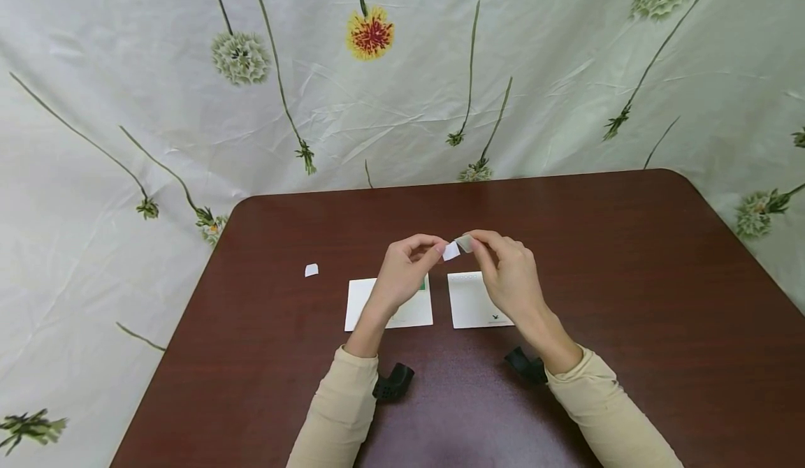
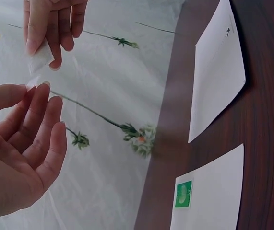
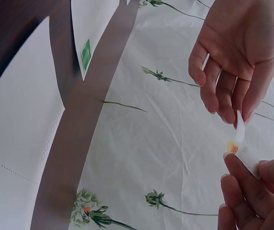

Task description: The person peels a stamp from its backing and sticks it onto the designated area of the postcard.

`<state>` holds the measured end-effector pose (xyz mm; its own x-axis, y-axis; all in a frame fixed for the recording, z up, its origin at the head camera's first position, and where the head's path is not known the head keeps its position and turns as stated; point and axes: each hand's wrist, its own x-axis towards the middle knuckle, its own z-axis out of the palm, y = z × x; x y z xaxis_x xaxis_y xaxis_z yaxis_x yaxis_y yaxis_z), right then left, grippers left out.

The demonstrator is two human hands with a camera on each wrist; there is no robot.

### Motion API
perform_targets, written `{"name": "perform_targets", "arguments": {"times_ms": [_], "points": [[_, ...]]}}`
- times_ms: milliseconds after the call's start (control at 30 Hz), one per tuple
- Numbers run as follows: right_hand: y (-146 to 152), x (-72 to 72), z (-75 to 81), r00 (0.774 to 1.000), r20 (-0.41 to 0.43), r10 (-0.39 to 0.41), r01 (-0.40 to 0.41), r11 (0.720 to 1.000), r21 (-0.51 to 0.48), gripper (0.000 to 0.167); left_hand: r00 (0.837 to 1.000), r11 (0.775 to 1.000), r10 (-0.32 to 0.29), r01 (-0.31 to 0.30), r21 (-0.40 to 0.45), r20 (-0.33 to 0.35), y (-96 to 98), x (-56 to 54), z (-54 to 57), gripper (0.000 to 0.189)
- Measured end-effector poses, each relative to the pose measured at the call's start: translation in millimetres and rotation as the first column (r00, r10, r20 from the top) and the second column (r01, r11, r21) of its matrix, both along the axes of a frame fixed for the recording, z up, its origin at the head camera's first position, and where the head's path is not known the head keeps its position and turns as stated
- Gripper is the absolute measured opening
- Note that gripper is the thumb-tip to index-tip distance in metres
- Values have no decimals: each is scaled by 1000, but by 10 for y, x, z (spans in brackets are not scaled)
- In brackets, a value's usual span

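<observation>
My left hand (image 1: 400, 272) pinches a small white paper piece (image 1: 451, 251) between thumb and fingertips. Close beside it, my right hand (image 1: 511, 276) pinches a small pale stamp (image 1: 465, 243); a toothed edge shows on it in the left wrist view. The two pieces meet or nearly meet, held above the table's far part. Below the left hand lies a white envelope (image 1: 360, 305) with a green stamp (image 2: 184, 194) in its corner. Under the right hand is a second white envelope (image 1: 468, 304) with a small dark print. Whether the two held pieces are still joined is unclear.
Another small white paper piece (image 1: 311, 270) lies on the dark brown table (image 1: 251, 370), left of the envelopes. Behind the table hangs a pale cloth (image 1: 415, 91) printed with flowers. Both wrists wear black camera mounts (image 1: 394, 383).
</observation>
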<state>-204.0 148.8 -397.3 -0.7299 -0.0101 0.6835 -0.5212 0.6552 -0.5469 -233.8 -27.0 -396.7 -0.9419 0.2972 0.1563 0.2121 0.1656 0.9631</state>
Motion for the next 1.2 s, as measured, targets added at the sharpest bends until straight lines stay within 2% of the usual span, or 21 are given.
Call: {"name": "perform_targets", "arguments": {"times_ms": [400,467,633,700,733,867,1000,1100,1200], "points": [[0,-4,-7,1000,5,3,-3,1000,-9,11,997,998,56,-55,-17,46,-157,-102,-40,20],[4,-4,-16,1000,5,4,-4,1000,-8,11,997,997,65,-63,-36,36,-193,-81,31,20],[5,-2,-24,1000,17,12,-12,1000,-8,11,993,993,113,-111,-50,32,-345,-177,-44,18],[2,-1,-24,1000,26,13,-13,1000,-7,12,988,989,145,-143,-45,55,-426,-264,-157,18],[1,1,-25,999,31,14,-14,1000,-7,12,985,986,162,-159,-49,66,-462,-282,-173,18],[2,8,-30,999,48,15,-14,1000,-5,12,965,972,230,-223,-68,127,-602,-340,-234,20],[8,4,-32,999,43,15,-15,1000,0,12,937,952,304,-292,-91,172,-742,-393,-316,22],[7,1,-18,999,29,16,-15,1000,-4,12,909,929,367,-349,-121,196,-865,-423,-384,23],[-1,-9,-9,999,27,24,-23,1000,-8,12,874,898,436,-406,-168,216,-1006,-442,-446,25]]}}
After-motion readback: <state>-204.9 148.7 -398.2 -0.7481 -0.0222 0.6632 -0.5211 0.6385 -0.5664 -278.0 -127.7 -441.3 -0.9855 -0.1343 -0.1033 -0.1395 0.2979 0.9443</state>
